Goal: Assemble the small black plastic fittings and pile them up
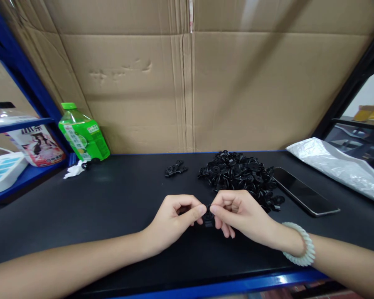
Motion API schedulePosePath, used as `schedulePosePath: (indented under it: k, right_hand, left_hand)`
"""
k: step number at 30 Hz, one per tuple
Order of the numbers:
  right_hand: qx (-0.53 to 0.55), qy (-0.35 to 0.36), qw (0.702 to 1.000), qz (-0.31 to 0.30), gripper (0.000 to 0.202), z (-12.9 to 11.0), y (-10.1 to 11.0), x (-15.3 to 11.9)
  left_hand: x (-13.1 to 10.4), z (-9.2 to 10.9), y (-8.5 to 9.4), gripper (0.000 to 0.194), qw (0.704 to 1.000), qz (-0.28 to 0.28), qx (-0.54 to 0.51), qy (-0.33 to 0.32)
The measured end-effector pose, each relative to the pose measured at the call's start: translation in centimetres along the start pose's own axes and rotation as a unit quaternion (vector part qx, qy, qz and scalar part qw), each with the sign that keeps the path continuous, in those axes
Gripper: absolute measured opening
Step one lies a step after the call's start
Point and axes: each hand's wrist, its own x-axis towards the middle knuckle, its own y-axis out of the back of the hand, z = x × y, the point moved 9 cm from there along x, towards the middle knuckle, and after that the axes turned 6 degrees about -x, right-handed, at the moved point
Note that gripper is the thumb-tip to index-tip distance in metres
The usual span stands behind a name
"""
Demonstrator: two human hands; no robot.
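Observation:
Between my two hands is a small black round plastic part (208,215) with a short tab at its lower edge. My left hand (177,220) pinches its left side between thumb and index finger. On the opposite side, my right hand (237,214) grips it the same way, a pale green coil band (303,245) around the wrist. Just behind my right hand rises a large pile of similar black parts (237,170). A few more black parts (175,168) lie in a small cluster to the left of the pile.
A phone (305,191) lies right of the pile, near a silvery plastic bag (336,166). At the back left stand a green bottle (84,137) and a crumpled white tissue (75,169). A cardboard wall (127,83) closes off the black table's (112,207) far edge.

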Motion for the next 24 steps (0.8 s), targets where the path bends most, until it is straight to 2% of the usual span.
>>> schedulePosePath:
  k: [4, 7, 10, 12, 14, 17, 19, 22, 24]
  right_hand:
    - [-0.004, 0.007, 1.0, 0.012, 0.025, -0.1, 0.2, 0.0]
    - [-0.016, 0.016, 1.0, 0.021, 0.027, -0.1, 0.6, 0.1]
    - [-0.034, 0.013, 0.999, 0.029, 0.03, 0.0, 1.0, 0.2]
    - [-0.046, 0.017, 0.998, 0.034, 0.03, 0.0, 1.2, 0.1]
    - [-0.061, 0.029, 0.997, 0.031, 0.029, -0.3, 1.1, -0.1]
    - [-0.097, 0.049, 0.994, 0.023, 0.028, -1.0, 0.7, -0.4]
    - [-0.13, 0.061, 0.989, 0.033, 0.028, -1.5, 0.9, -0.6]
    - [-0.215, 0.101, 0.966, 0.102, 0.027, -3.2, 3.0, -0.6]
    - [-0.296, 0.136, 0.928, 0.183, 0.026, -4.7, 5.7, -0.7]
  left_hand:
    - [0.1, -0.1, -0.1, 0.023, 1.0, 0.008, -0.002, 0.002]
    - [0.5, -0.1, 0.8, 0.019, 0.999, 0.042, 0.005, -0.001]
    - [1.5, 0.1, 3.3, 0.022, 0.993, 0.103, 0.044, -0.022]
    - [2.5, 0.5, 5.7, 0.026, 0.982, 0.137, 0.125, -0.046]
    - [3.6, 0.8, 7.8, 0.026, 0.951, 0.157, 0.254, -0.072]
    - [4.7, 0.6, 11.0, 0.021, 0.921, 0.2, 0.321, -0.09]
    - [5.0, 0.6, 12.2, 0.022, 0.906, 0.225, 0.341, -0.111]
    - [4.7, 1.0, 12.1, 0.026, 0.889, 0.242, 0.361, -0.147]
    - [4.3, 1.2, 10.9, 0.023, 0.886, 0.23, 0.368, -0.164]
